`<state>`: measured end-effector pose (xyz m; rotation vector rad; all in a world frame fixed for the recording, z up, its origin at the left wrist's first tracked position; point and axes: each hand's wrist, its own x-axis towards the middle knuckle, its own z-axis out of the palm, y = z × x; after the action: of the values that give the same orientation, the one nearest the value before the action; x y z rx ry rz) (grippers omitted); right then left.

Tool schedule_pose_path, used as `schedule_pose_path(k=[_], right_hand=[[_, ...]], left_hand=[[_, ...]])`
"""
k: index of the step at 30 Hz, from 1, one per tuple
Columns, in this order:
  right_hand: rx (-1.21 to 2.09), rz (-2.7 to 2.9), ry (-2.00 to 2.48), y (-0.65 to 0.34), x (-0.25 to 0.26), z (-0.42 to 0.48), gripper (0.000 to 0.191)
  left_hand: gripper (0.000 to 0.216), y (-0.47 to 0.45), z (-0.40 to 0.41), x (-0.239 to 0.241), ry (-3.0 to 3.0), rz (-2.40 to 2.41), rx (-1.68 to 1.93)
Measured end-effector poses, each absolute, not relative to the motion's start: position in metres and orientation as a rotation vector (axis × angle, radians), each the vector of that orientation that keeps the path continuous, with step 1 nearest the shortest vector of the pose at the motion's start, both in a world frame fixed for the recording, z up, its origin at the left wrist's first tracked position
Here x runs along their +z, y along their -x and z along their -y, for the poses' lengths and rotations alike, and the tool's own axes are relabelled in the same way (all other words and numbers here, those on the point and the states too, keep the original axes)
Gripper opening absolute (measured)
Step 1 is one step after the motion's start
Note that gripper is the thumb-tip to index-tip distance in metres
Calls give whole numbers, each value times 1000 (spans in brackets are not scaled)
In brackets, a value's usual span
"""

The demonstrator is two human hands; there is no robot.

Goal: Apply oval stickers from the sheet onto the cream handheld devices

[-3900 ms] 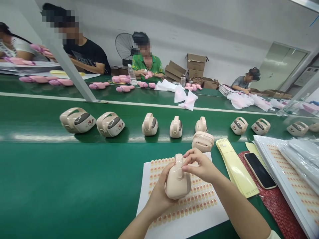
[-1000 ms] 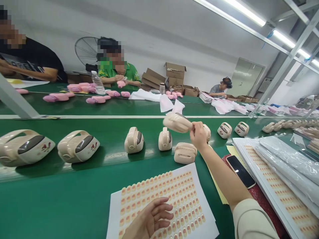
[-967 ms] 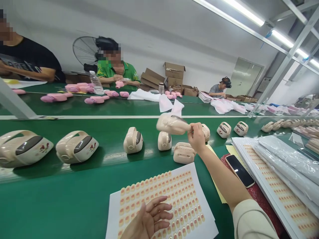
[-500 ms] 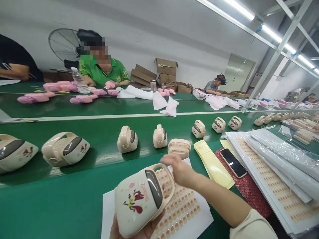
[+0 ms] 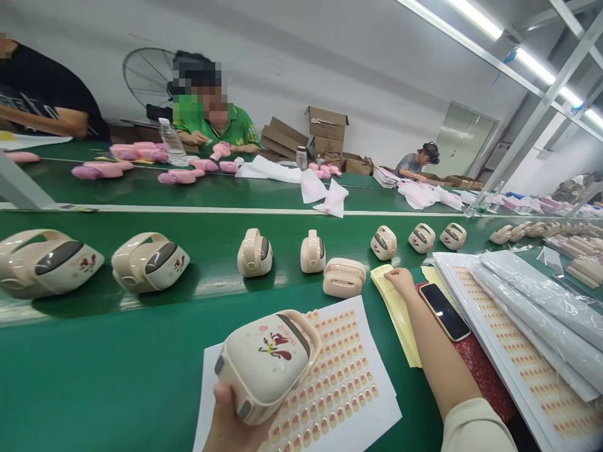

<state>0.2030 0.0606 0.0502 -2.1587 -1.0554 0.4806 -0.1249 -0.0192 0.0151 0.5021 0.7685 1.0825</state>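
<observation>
My left hand (image 5: 230, 420) grips a cream-coloured appliance with a carry handle (image 5: 266, 361) by its lower end. A dark window and a printed cartoon show on it, and it is tilted above a white sheet of small oval stickers (image 5: 342, 370). To the right, my right hand (image 5: 399, 280) has its fingers pinched at the upper end of a stack of yellow paper strips (image 5: 400, 326). Another cream appliance (image 5: 344, 278) lies just left of that stack, with a slotted side towards me.
Several similar appliances (image 5: 151, 263) stand in a row along the green conveyor belt (image 5: 211, 238). A phone (image 5: 445, 311) lies on red bubble wrap, beside more sticker sheets (image 5: 518, 339) and plastic-wrapped packs. Co-workers (image 5: 217, 122) sit across the line, near pink items (image 5: 101, 169).
My right hand has moved from the appliance's handle rightward to the yellow strips. My left hand has turned the appliance, so its bottom feet now show. The view has shifted slightly.
</observation>
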Motion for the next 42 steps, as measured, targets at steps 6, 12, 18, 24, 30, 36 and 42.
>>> schedule_pose_path(k=[6,12,18,24,30,36,42], right_hand=[[642,933,1922,-204,57,-56,18],[839,969,1608,-161,86,-39,27],[1246,1123,1185,-61,97,1,26],[1322,1210,1237,-29,86,8,25],[1272,1283,1297,-34,83,7,15],[1210,1346,1347,-35,84,6,9],[899,1515,1336,-29,79,15,6]], left_hand=[[66,121,16,33,-377,-832,1184],[71,117,17,30,-423,-885,1222],[63,106,15,32,-504,-935,1278],[59,107,15,30,-596,-887,1239],[59,108,16,26,-615,-909,1225],[57,107,16,28,-617,-912,1216],[54,108,17,28,-601,-946,1222]])
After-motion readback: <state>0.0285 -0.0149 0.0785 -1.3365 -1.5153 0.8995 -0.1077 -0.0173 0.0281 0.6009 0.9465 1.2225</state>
